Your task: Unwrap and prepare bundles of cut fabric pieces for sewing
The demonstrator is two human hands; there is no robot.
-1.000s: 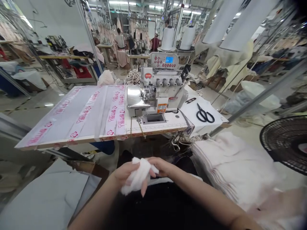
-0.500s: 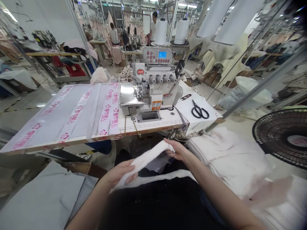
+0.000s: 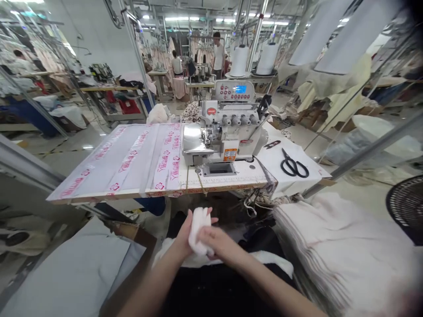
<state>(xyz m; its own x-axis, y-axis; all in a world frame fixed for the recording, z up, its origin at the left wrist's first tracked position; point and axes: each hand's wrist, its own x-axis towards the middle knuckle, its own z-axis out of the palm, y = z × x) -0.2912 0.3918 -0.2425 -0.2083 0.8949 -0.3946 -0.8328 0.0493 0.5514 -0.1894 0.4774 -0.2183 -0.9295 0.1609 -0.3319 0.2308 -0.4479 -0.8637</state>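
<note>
Both my hands meet over my lap, below the table's front edge. My left hand holds a folded white fabric strip upright against its palm. My right hand presses on the same strip from the right, fingers closed over its lower part. More of the white strip trails across my dark lap. The overlock sewing machine stands on the table beyond my hands.
The sewing table is covered with plastic printed in pink. Black scissors and a small thread snip lie right of the machine. A stack of pale fabric pieces sits at my right, a fan beyond it. People stand far back.
The strip was bunched between both hands, then stretched out as my right hand pulled away; now the hands have come together again with the strip folded between them.
</note>
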